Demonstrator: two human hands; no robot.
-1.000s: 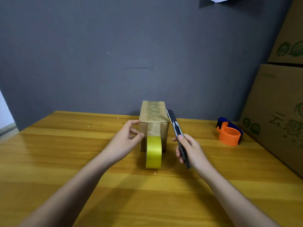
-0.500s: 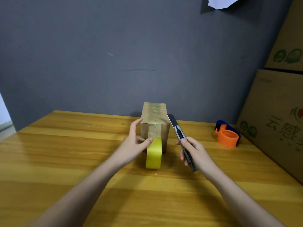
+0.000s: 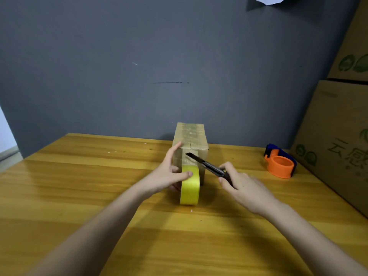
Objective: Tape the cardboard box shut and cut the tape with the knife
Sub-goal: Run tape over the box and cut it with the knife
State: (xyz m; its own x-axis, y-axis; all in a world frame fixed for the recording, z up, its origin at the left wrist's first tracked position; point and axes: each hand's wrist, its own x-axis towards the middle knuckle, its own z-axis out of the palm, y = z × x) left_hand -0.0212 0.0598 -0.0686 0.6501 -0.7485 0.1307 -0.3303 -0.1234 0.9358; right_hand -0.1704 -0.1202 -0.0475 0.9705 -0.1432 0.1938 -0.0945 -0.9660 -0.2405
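Observation:
A small cardboard box [image 3: 191, 136] stands at the middle of the wooden table [image 3: 79, 186], with clear tape along its top and down its near face. A yellow tape roll [image 3: 189, 190] stands on edge against that near face, still joined to the box by the tape. My left hand [image 3: 169, 174] grips the roll, thumb on its rim and fingers up against the box's left edge. My right hand [image 3: 243, 184] holds a dark utility knife [image 3: 209, 166]. Its blade points left and lies across the tape just above the roll.
An orange and blue tape dispenser [image 3: 280, 164] sits at the right of the table. Large printed cardboard cartons [image 3: 338, 146] are stacked along the right edge. A dark grey wall rises close behind the box.
My right hand has swung the knife from upright beside the box to lying across its near face above the roll. My left hand has closed onto the roll.

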